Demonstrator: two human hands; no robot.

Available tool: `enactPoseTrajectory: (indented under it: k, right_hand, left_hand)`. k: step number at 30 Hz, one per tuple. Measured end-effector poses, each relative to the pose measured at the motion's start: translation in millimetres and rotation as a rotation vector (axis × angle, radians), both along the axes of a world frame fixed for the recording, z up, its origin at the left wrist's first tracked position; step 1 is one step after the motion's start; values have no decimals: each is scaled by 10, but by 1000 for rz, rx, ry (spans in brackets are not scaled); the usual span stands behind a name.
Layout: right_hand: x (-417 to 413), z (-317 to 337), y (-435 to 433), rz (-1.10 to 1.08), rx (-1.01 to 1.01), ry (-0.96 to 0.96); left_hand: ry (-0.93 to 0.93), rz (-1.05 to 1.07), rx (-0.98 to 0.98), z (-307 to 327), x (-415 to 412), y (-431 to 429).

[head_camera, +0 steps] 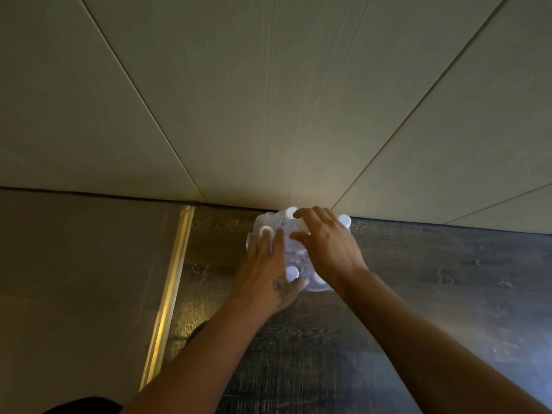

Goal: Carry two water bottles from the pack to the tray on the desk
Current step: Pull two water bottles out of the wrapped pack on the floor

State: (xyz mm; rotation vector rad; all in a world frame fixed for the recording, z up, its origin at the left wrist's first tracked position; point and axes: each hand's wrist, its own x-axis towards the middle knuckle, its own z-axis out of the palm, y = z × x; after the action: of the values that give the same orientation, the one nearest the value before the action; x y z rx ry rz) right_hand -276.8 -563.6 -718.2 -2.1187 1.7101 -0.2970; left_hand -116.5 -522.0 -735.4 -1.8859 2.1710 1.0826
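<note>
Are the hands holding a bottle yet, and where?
Not clearly. Both the left hand and right hand rest on the pack, fingers among the caps; no bottle is lifted.

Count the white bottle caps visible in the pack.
4 clearly: one at the left hand fingertips, one at the far edge by the right hand fingers, one far right, one near the left thumb. Hands likely hide more.

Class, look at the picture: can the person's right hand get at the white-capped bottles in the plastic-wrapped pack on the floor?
Probably yes. The right hand already lies on the clear plastic-wrapped pack of white-capped water bottles, fingers at the caps. The wrap may hinder pulling one out.
</note>
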Motion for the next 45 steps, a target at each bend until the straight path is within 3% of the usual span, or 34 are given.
enactPoseTrajectory:
  k: [5, 14, 18, 21, 25, 31, 33, 36, 38, 45]
  right_hand:
    - [-205, 656, 68, -140, -124, -164]
    - [-310, 1172, 68, -6, -140, -227]
    - [-327, 1211, 78, 40, -181, -187]
    - [-288, 1194, 90, 42, -180, -204]
    - [-251, 1169, 49, 78, -208, -235]
    - [-329, 916, -90, -69, -41, -458]
    - [-369, 686, -103, -137, 38, -365]
    - [-471, 285, -47, -51, 298, 58]
    - [-488, 96, 20, -15, 439, 132]
    - [-440, -328, 26, -2, 306, 253]
  left_hand:
    - [327, 188, -147, 63, -96, -80]
    - [503, 377, -209, 118, -332, -97]
    - [472, 402, -156, 106, -369, -107]
    - [666, 371, 12, 55, -201, -124]
    - [474, 344, -29, 146, -207, -158]
    - [570, 400, -26, 190, -77, -157]
    - [579, 433, -1, 181, -47, -168]
    - [566, 484, 11, 147, -24, -206]
    - [574, 489, -6, 128, -25, -218]
    - [588, 482, 11, 81, -62, -257]
